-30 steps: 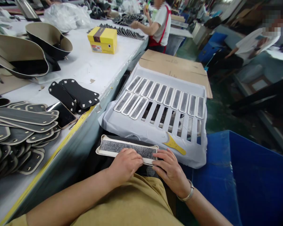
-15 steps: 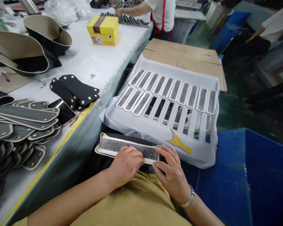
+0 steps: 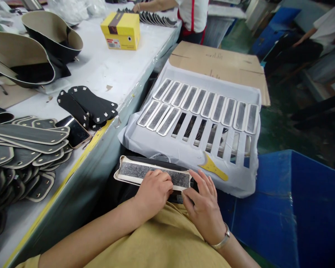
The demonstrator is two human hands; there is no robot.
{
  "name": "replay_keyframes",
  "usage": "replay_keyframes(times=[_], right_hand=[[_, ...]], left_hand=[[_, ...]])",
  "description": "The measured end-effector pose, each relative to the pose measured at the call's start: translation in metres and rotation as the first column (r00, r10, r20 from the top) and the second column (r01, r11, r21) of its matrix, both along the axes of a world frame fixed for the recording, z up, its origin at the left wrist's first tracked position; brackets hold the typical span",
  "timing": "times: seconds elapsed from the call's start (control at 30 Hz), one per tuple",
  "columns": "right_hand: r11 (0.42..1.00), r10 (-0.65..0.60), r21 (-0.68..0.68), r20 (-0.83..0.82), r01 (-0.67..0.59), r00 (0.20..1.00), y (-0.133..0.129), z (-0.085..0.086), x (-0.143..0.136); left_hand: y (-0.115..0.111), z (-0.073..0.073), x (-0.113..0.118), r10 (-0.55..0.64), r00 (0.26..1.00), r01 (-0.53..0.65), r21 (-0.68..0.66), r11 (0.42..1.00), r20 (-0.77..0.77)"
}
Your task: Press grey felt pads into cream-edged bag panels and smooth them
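A long strip point(image 3: 136, 170) with a speckled grey centre and a cream border lies across my lap, in front of the fabric-covered board. My left hand point(image 3: 155, 188) rests over its lower middle edge, fingers curled together on it. At the strip's right end, my right hand point(image 3: 203, 203) pinches the corner between thumb and fingers; a bracelet circles that wrist. Just beyond, the board point(image 3: 153, 143) carries two rows of similar grey pieces point(image 3: 178, 95), with dark slots in the front row. A yellow pointed piece point(image 3: 216, 168) lies on its front edge.
On the table point(image 3: 92, 63) at left are stacked dark pieces point(image 3: 25, 136), a phone point(image 3: 76, 132), black pieces point(image 3: 91, 104) and a yellow box point(image 3: 121, 31). A blue bin point(image 3: 273, 201) stands right. A person point(image 3: 192, 16) works beyond.
Both hands and the strip have shifted very slightly to the right in view. My left hand stays on the strip and my right hand stays at its right end.
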State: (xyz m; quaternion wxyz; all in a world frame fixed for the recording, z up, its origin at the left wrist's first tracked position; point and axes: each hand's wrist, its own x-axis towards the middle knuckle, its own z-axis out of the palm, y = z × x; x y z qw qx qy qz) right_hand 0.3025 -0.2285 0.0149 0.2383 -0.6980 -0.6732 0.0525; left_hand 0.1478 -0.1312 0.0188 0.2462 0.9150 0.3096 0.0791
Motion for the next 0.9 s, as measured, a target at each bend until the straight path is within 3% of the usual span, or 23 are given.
replay_keyframes(times=[0.37, 0.67, 0.77, 0.83, 0.9], right_hand=[[0.976, 0.022, -0.215, -0.098, -0.043, 0.995, 0.014, 0.001, 0.011], [0.973, -0.035, -0.229, -0.222, -0.017, 0.974, 0.012, -0.009, 0.006], [0.987, -0.109, -0.134, -0.145, 0.090, 0.983, 0.005, -0.007, -0.001], [0.988, -0.144, 0.044, -0.029, 0.145, 0.989, -0.005, -0.002, -0.007], [0.974, -0.128, 0.199, 0.090, 0.108, 0.988, -0.018, 0.002, -0.015]], left_hand=[[0.012, 0.007, 0.009, -0.005, 0.992, -0.002, -0.049, 0.999, -0.129], [0.003, 0.008, 0.011, 0.017, 0.987, -0.016, 0.008, 1.000, -0.160], [0.002, 0.011, 0.011, 0.023, 0.986, -0.019, 0.024, 1.000, -0.165], [0.003, 0.013, 0.010, 0.019, 0.985, -0.016, 0.019, 1.000, -0.170], [0.004, 0.014, 0.009, 0.013, 0.985, -0.011, 0.015, 1.000, -0.170]])
